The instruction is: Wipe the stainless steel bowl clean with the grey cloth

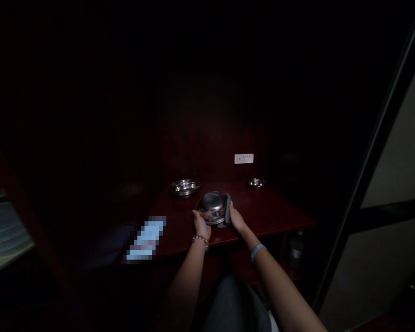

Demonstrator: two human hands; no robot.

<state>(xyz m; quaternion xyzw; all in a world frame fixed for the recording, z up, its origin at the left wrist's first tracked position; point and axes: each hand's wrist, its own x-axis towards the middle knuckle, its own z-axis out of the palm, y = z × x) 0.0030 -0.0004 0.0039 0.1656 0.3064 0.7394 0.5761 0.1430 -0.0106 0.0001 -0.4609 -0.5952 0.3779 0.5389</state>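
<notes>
A shiny metal bowl [212, 205] is held bottom up over the dark red shelf [180, 235], near its front edge. My left hand [201, 224] grips the bowl's rim on the left. On the right side, my right hand [235, 216] is closed on a grey-green cloth [227, 210] pressed against the bowl. Part of the cloth hangs below the rim. Behind and to the left sit stacked metal dishes [184, 187]. A smaller metal bowl [256, 183] stands at the back right.
A blurred bright rectangle [147, 239] lies at the shelf's left front. The back wall has a white socket plate [244, 158]. Below the shelf on the right stands a bottle or jar [296, 249]. Clear stacked items [7, 228] are at the far left.
</notes>
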